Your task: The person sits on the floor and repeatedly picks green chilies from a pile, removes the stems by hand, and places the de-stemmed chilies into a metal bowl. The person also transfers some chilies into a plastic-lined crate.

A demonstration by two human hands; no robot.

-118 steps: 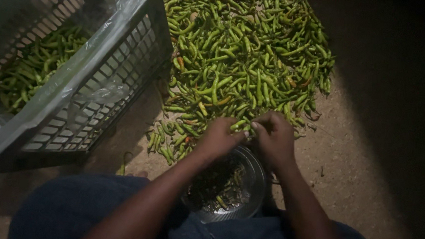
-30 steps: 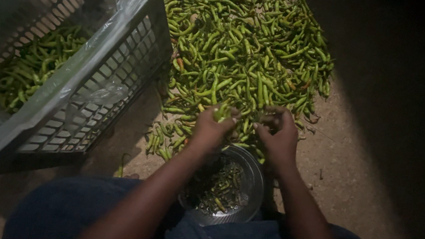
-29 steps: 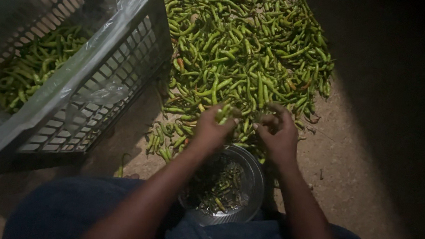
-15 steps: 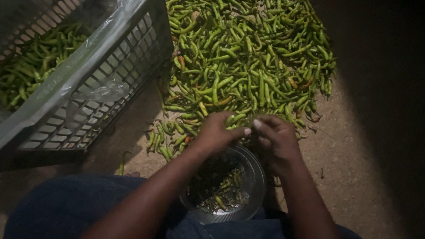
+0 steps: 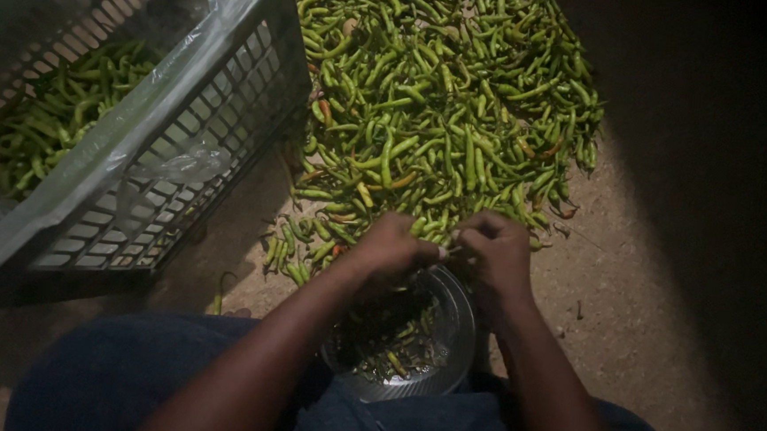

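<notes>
Left hand (image 5: pixel 390 250) and right hand (image 5: pixel 495 253) meet fingertip to fingertip just above the round, shallow metal bowl (image 5: pixel 447 335), at the near edge of the heap of slender green chilli peppers (image 5: pixel 434 112). Both grips are closed, pinching one small green chilli pepper (image 5: pixel 449 245) between them; it is mostly hidden by the fingers. The bowl has a smooth, reflective rim and holds dark, short stem pieces and scraps. It sits on the floor between the person's knees, which are covered in blue denim.

The heap spreads over the coarse, sandy earthen floor (image 5: pixel 626 310); the peppers are glossy, curved and tapered, with a few orange-red ones mixed in. To the left stands a grey plastic lattice crate (image 5: pixel 181 194), lined with thin, crinkled clear plastic sheeting (image 5: pixel 180 61) and partly filled with more green peppers.
</notes>
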